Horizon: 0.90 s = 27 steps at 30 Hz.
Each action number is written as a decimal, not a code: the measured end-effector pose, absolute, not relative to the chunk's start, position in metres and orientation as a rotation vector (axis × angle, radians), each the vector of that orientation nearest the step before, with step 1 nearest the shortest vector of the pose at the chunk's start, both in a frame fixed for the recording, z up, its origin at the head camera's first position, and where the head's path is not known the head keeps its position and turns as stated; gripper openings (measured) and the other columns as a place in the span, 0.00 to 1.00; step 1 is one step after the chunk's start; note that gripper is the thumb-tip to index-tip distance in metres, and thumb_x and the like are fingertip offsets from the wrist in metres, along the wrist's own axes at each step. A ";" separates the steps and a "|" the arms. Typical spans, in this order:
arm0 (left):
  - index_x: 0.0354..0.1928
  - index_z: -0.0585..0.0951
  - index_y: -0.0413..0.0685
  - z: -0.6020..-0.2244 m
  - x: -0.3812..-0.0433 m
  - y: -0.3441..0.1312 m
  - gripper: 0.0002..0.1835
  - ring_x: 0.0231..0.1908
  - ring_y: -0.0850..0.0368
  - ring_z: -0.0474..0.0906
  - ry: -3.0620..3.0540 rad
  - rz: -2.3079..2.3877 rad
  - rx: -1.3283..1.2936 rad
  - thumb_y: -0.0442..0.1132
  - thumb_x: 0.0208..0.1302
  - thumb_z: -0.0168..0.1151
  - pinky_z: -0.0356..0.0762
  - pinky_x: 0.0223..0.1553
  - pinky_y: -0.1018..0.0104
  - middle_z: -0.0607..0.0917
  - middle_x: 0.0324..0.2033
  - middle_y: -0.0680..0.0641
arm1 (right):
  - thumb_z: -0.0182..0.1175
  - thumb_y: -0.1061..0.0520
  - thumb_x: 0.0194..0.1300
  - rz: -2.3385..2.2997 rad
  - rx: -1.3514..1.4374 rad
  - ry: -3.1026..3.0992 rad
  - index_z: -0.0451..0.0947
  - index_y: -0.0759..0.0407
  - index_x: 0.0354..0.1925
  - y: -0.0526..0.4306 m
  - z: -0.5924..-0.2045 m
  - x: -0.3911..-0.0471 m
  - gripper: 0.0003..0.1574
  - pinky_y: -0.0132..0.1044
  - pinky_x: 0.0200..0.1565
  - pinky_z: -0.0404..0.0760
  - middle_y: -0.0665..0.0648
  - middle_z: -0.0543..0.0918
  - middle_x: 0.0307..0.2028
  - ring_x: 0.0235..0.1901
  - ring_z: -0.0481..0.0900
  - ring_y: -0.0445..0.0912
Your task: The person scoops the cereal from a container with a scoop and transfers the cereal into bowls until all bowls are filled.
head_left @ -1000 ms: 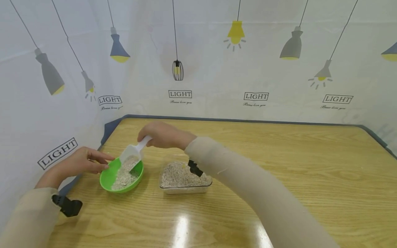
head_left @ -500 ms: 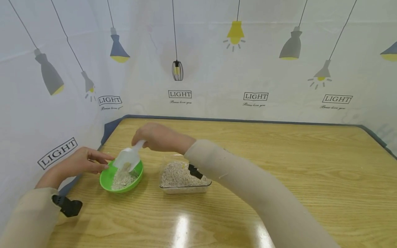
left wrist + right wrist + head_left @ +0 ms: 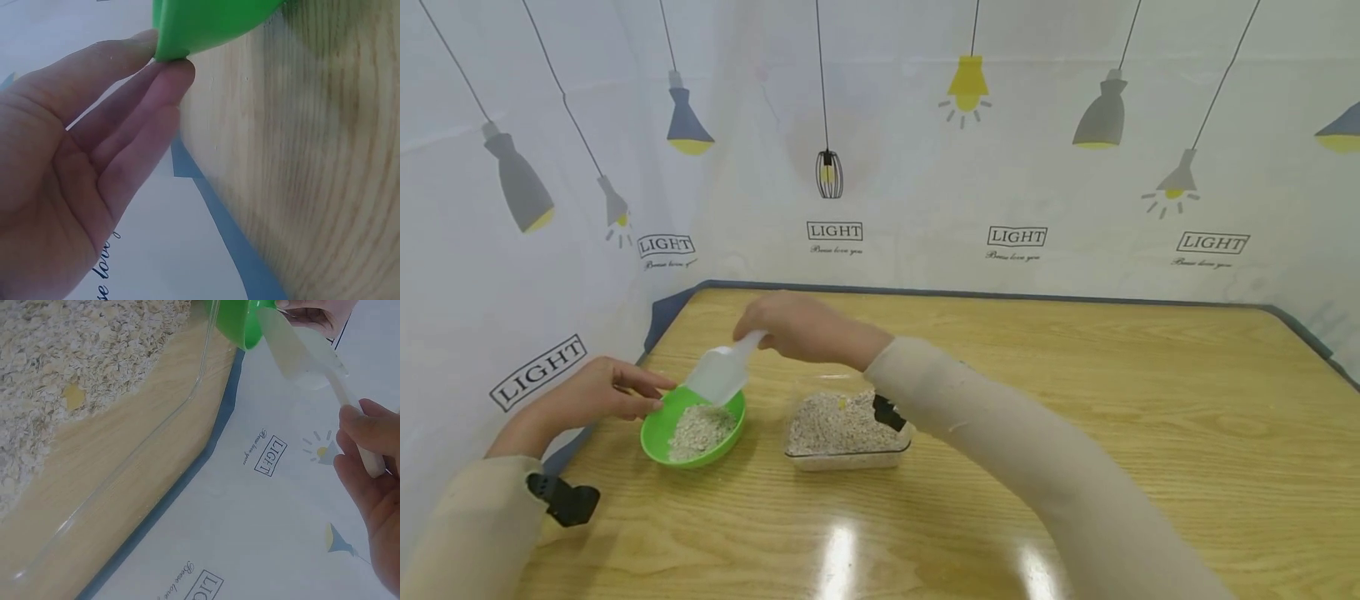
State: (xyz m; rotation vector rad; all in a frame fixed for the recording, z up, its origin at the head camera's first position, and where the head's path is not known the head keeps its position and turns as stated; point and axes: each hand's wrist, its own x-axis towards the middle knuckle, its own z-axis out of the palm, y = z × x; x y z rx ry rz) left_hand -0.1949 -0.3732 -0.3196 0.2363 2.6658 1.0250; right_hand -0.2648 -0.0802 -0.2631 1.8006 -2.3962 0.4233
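Observation:
My right hand (image 3: pixel 793 327) grips the handle of a white plastic scoop (image 3: pixel 721 375), which is tipped over the far side of a green bowl (image 3: pixel 655 442). A heap of oat flakes (image 3: pixel 702 431) lies in the bowl. In the right wrist view the fingers and thumb wrap the end of the scoop's handle (image 3: pixel 350 403). My left hand (image 3: pixel 598 392) pinches the bowl's left rim; in the left wrist view the thumb is on one side of the green wall (image 3: pixel 206 25) and the fingertips are on the other.
A clear rectangular container (image 3: pixel 850 460) full of oat flakes stands right of the bowl, partly under my right forearm. One yellow flake (image 3: pixel 74 397) lies among the oats. The wooden table (image 3: pixel 1075 375) meets a lamp-printed white sheet (image 3: pixel 917 167) behind and at left.
Oats slid from the scoop into the bowl as it tipped left. Since then the scoop and my right hand have lifted slightly back up and right. My left hand stays on the rim.

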 end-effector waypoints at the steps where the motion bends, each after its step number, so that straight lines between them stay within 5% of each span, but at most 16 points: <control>1: 0.51 0.78 0.32 -0.319 -0.195 -0.373 0.21 0.38 0.56 0.81 2.674 1.015 0.241 0.37 0.57 0.65 0.81 0.38 0.61 0.78 0.50 0.33 | 0.62 0.67 0.58 0.434 1.797 -2.404 0.79 0.61 0.48 -0.079 -0.263 -0.265 0.17 0.26 0.55 0.68 0.55 0.81 0.48 0.51 0.76 0.45; 7: 0.52 0.78 0.31 -0.314 -0.195 -0.373 0.22 0.35 0.58 0.82 2.726 0.967 0.286 0.38 0.59 0.65 0.79 0.35 0.67 0.84 0.41 0.39 | 0.62 0.66 0.59 0.537 1.796 -2.435 0.80 0.64 0.48 -0.067 -0.258 -0.268 0.16 0.26 0.52 0.70 0.57 0.82 0.47 0.48 0.77 0.46; 14: 0.50 0.80 0.35 -0.307 -0.195 -0.368 0.20 0.39 0.58 0.81 2.809 0.914 0.304 0.42 0.61 0.63 0.78 0.39 0.64 0.82 0.45 0.38 | 0.62 0.66 0.59 0.572 1.822 -2.404 0.79 0.66 0.47 -0.051 -0.251 -0.271 0.16 0.27 0.52 0.70 0.58 0.81 0.47 0.49 0.77 0.48; 27: 0.50 0.81 0.36 -0.283 -0.198 -0.314 0.18 0.36 0.62 0.82 2.869 0.893 0.577 0.39 0.60 0.64 0.78 0.37 0.69 0.86 0.35 0.48 | 0.62 0.66 0.59 0.538 1.772 -2.442 0.80 0.65 0.46 -0.011 -0.236 -0.266 0.14 0.31 0.48 0.74 0.58 0.82 0.44 0.45 0.78 0.47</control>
